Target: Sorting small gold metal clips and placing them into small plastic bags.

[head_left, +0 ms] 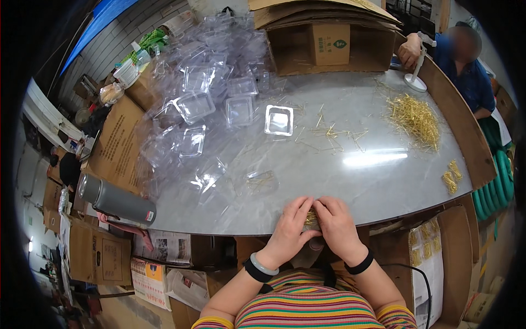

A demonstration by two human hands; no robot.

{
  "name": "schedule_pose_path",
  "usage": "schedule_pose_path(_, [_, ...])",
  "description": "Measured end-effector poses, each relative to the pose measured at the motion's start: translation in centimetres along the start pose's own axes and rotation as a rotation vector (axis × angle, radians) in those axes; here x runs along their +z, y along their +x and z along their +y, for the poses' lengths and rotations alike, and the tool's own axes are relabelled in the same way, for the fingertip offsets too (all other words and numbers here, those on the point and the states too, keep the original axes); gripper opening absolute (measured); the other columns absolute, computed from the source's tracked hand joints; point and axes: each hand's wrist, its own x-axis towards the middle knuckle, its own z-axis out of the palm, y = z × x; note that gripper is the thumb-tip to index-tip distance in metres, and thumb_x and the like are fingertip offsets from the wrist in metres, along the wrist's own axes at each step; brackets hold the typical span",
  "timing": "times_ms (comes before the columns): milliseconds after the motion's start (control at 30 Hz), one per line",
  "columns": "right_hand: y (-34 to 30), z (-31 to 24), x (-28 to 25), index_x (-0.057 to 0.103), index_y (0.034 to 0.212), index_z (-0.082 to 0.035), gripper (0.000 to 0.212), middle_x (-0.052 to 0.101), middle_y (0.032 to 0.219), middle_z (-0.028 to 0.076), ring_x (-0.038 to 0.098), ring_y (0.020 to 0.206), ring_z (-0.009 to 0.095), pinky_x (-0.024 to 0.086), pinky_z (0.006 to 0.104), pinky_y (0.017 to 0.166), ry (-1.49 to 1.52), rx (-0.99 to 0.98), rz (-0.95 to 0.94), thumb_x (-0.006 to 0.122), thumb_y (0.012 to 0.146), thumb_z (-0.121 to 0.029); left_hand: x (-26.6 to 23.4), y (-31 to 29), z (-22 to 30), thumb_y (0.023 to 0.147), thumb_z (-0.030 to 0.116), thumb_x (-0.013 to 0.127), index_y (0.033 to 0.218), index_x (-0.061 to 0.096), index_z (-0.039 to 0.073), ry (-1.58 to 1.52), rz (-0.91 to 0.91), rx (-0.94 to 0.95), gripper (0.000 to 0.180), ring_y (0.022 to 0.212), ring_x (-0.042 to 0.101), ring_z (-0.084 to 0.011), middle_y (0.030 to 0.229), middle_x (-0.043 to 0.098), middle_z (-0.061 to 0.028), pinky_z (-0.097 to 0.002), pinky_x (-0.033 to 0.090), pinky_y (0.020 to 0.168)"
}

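Gold-coloured wire pins (pixel 310 219) sit in a small bunch between the two hands at the near edge of the grey table (pixel 323 174). The left hand (pixel 292 225) and the right hand (pixel 338 226) close on the bunch from opposite sides, fingertips nearly meeting at its far end. Fingers hide most of the bunch; its long axis and pointing direction cannot be determined. A loose pin pile (pixel 415 122) lies toward the far right.
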Motion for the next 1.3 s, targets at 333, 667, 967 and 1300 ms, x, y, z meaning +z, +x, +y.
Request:
schedule_pose_path(333, [0.8, 0.6, -0.7, 0.062, 0.120, -0.001, 0.038, 0.060, 0.117, 0.013, 0.056, 0.109, 0.033, 0.047, 0.0423, 0.094, 0.093, 0.015, -0.004, 0.064, 0.082, -0.002, 1.8, 0.7, 0.5, 0.085, -0.004, 0.068, 0.134, 0.055, -0.001, 0.031, 0.173, -0.088, 0.051, 0.114, 0.058, -0.0401, 0.128, 0.058, -0.0218, -0.0425, 0.050, 0.097])
schedule_pose_path(667, [-0.5, 0.9, -0.5, 0.060, 0.126, -0.002, 0.049, 0.057, 0.128, 0.010, 0.051, 0.122, 0.031, 0.044, 0.0428, 0.102, -0.124, -0.089, -0.052, 0.062, 0.078, -0.001, -1.1, 0.3, 0.9, 0.091, -0.001, 0.064, 0.127, 0.059, -0.002, 0.036, 0.219, -0.099, 0.037, 0.105, 0.064, -0.0332, 0.118, 0.063, -0.0183, -0.0388, 0.053, 0.090])
schedule_pose_path(967, [-0.5, 1.0, -0.2, 0.061, 0.125, -0.003, 0.045, 0.058, 0.130, 0.012, 0.053, 0.128, 0.034, 0.041, 0.0465, 0.111, -0.098, -0.085, -0.025, 0.060, 0.080, 0.000, -10.4, 2.2, -3.9, 0.095, 0.012, 0.063, 0.102, 0.065, -0.011, 0.092, 0.031, -0.775, 0.024, 0.055, 0.066, -0.0157, 0.071, 0.066, -0.0120, -0.0303, 0.053, 0.047])
schedule_pose_path(1300, [-0.5, 0.8, -0.9, 0.057, 0.130, -0.002, 0.047, 0.059, 0.128, 0.014, 0.056, 0.124, 0.034, 0.043, 0.0461, 0.109, -0.069, -0.098, -0.025, 0.068, 0.085, -0.011, -7.7, 0.5, -3.9, 0.098, 0.011, 0.062, 0.095, 0.057, -0.005, -0.506, 0.318, -0.729, 0.017, 0.086, 0.073, -0.0250, 0.100, 0.069, -0.0205, -0.0357, 0.062, 0.077])
